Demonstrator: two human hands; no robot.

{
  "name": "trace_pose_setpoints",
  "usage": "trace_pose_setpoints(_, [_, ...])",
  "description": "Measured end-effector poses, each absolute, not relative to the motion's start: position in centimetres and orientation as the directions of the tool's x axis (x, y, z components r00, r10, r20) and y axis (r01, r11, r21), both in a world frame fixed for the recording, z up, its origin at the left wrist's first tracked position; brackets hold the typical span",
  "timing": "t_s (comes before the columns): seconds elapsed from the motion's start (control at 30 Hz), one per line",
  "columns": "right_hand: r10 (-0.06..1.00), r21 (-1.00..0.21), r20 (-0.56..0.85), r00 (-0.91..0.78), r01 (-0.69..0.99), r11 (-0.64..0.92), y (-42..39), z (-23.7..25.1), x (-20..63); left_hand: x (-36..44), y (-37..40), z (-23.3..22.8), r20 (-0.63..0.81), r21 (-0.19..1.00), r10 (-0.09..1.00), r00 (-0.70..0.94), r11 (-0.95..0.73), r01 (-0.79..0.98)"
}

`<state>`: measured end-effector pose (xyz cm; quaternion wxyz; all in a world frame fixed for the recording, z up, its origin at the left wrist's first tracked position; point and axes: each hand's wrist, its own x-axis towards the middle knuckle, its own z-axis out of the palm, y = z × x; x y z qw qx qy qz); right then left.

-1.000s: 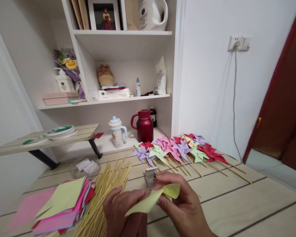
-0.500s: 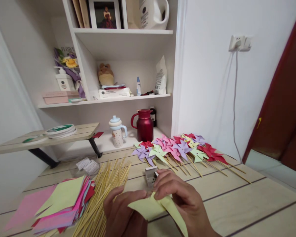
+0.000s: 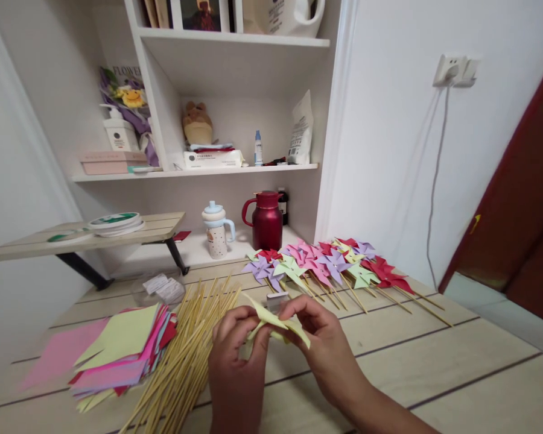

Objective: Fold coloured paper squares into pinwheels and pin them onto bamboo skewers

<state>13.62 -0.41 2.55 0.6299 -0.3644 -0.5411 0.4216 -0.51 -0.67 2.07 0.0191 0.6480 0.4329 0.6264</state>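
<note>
Both my hands pinch one pale yellow paper piece [image 3: 271, 320] above the wooden table [image 3: 434, 367]. My left hand [image 3: 235, 355] grips its left side and my right hand [image 3: 319, 343] grips its right side; the paper is bent into folds between my fingers. Just left of my hands lies a heap of thin bamboo sticks [image 3: 185, 355]. Further left sits a stack of coloured paper squares [image 3: 117, 355]. Behind my hands a small stapler-like tool [image 3: 278, 296] is partly hidden.
Several finished paper pinwheels [image 3: 326, 265] on sticks lie at the back right of the table. A red jug [image 3: 268, 220] and a white cup [image 3: 216, 230] stand under the white shelves [image 3: 235, 102]. A small side table [image 3: 95, 232] is at the left.
The yellow paper went from a flat sheet held low to a folded shape held higher between both hands. The camera tilted down slightly.
</note>
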Motion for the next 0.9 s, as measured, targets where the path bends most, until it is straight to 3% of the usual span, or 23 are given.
trace_pose_setpoints(0.2, [0.727, -0.727, 0.686, -0.018, -0.011, 0.686, -0.6, 3.3, 14.3, -1.1, -0.9, 1.8, 0.771, 0.579, 0.628, -0.107, -0.621, 0.527])
trace_pose_setpoints(0.3, [0.657, -0.655, 0.753, -0.032, 0.056, 0.753, -0.7, 3.7, 14.4, -1.2, -1.0, 2.0, 0.793, 0.536, 0.605, -0.07, -0.64, 0.55])
trace_pose_setpoints(0.53, [0.627, -0.624, 0.779, 0.024, 0.134, 0.77, -1.1, 3.5, 14.6, -1.5, -1.4, 2.3, 0.919, 0.292, 0.393, 0.017, -0.71, 0.641])
trace_pose_setpoints(0.77, [0.493, -0.479, 0.867, -0.072, 0.149, 0.865, -1.5, 4.7, 14.7, -2.8, -1.4, 2.9, 0.954, -0.025, 0.178, 0.24, -0.753, 0.657])
trace_pose_setpoints(0.9, [0.467, -0.456, 0.881, -0.075, 0.128, 0.881, -1.6, 4.9, 14.7, -2.9, -1.7, 2.9, 0.95, -0.105, 0.114, 0.29, -0.759, 0.642])
